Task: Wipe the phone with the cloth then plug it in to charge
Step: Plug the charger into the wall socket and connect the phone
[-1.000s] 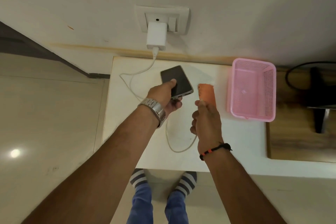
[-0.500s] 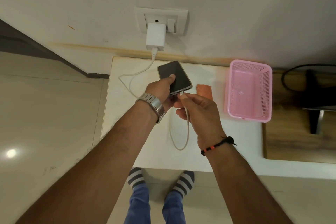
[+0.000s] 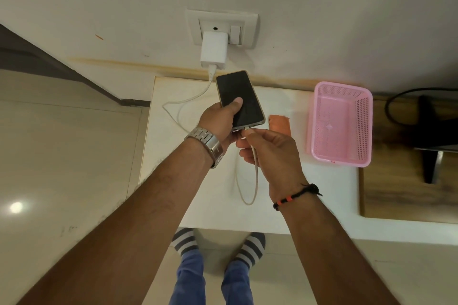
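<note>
Left hand (image 3: 218,119) grips the phone (image 3: 240,99) above the table (image 3: 173,181), thumb on the dark screen. Right hand (image 3: 270,153) pinches the cable (image 3: 255,171) plug at the phone's near edge. Cloth (image 3: 280,124) lies right of the phone. Since half a second ago, the phone sits slightly higher.

This looks like a room in a home. A white charger (image 3: 213,51) sits in a wall socket (image 3: 221,28) above a small white table (image 3: 198,193). A pink basket (image 3: 319,146) stands on it. The floor (image 3: 62,156) is shiny tile. The dark thing on the wooden stand (image 3: 396,195) may be a TV.
</note>
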Available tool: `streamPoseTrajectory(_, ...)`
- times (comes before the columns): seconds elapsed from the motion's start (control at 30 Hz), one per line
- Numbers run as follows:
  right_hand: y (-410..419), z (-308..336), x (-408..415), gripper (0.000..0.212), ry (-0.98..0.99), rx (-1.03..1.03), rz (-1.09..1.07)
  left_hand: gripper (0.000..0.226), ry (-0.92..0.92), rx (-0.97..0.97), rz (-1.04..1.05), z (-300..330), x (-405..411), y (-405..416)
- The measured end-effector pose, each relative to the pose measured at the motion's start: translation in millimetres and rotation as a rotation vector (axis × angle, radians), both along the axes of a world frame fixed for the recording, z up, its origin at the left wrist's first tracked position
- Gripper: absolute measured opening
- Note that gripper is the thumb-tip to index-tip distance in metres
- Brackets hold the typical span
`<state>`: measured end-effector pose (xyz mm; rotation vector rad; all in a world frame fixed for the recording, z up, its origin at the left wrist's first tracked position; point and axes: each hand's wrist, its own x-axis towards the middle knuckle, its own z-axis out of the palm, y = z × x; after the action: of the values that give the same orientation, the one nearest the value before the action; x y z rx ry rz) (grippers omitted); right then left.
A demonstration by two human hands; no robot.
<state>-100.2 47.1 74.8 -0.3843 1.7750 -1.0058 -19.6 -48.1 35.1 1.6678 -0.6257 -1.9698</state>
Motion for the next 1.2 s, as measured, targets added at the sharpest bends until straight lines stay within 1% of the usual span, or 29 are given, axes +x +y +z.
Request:
streamPoseTrajectory(0.1, -0.5, -2.2, 0.0, 0.016, -0.008, 0.012, -0.008, 0.016, -0.020, -0.044, -0.031, 0.6, 1.4, 0.9)
streamPoseTrajectory(0.2, -0.8, -4.4, 0.2, 0.012, -0.040, 0.033, -0.026, 0.023, -0.049, -0.097, -0.067, 1.3, 2.3, 2.0)
streamPoseTrajectory(0.27, -0.7, -6.2, -0.3, 0.011, -0.062, 0.049, -0.041, 0.020, -0.054, -0.126, -0.089, 1.3, 2.8, 3.3)
streamPoseTrajectory(0.37, 0.5, -8.8, 0.1, 0.011, -0.105, 0.060, -0.076, 0.014, -0.043, -0.137, -0.094, 2.5, 1.5, 6.5)
streamPoseTrajectory(0.47, 2.2, -10.7, 1.3, 0.008, -0.146, 0.064, -0.097, 0.017, -0.063, -0.132, -0.082, 1.5, -1.6, 11.2)
streamPoseTrajectory(0.6, 5.8, -11.9, 1.3, 0.014, -0.210, 0.068, -0.104, 0.018, -0.056, -0.130, -0.087, 1.9, -4.3, 17.1)
streamPoseTrajectory(0.7, 14.5, -11.1, 0.4, 0.019, -0.218, 0.030, -0.075, 0.012, -0.097, -0.181, -0.160, 4.1, -0.8, 16.6)
streamPoseTrajectory(0.77, 20.0, -10.4, -2.2, 0.020, -0.262, 0.029, -0.040, 0.008, -0.104, -0.188, -0.212, 4.8, 5.9, 16.9)
streamPoseTrajectory(0.83, 22.0, -9.2, -7.7, 0.023, -0.297, 0.032, -0.032, 0.012, -0.088, -0.174, -0.244, 5.9, 12.7, 18.9)
streamPoseTrajectory(0.93, 19.9, -10.2, -19.5, 0.040, -0.328, -0.023, -0.083, 0.027, -0.080, -0.169, -0.287, 10.0, 17.1, 22.9)
streamPoseTrajectory(0.97, 18.1, -9.8, -21.8, 0.042, -0.332, -0.043, -0.080, 0.029, -0.084, -0.173, -0.302, 12.1, 17.6, 24.5)
streamPoseTrajectory(1.1, 13.1, -8.4, -21.2, 0.026, -0.230, -0.060, -0.021, 0.037, -0.075, -0.212, -0.377, 11.0, 19.5, 31.4)
streamPoseTrajectory(1.13, 13.4, -8.9, -21.6, 0.025, -0.213, -0.068, -0.024, 0.043, -0.047, -0.183, -0.369, 11.3, 20.3, 32.6)
streamPoseTrajectory(1.2, 14.2, -8.9, -24.7, 0.026, -0.212, -0.092, -0.045, 0.047, 0.053, -0.087, -0.249, 4.3, 23.0, 33.1)
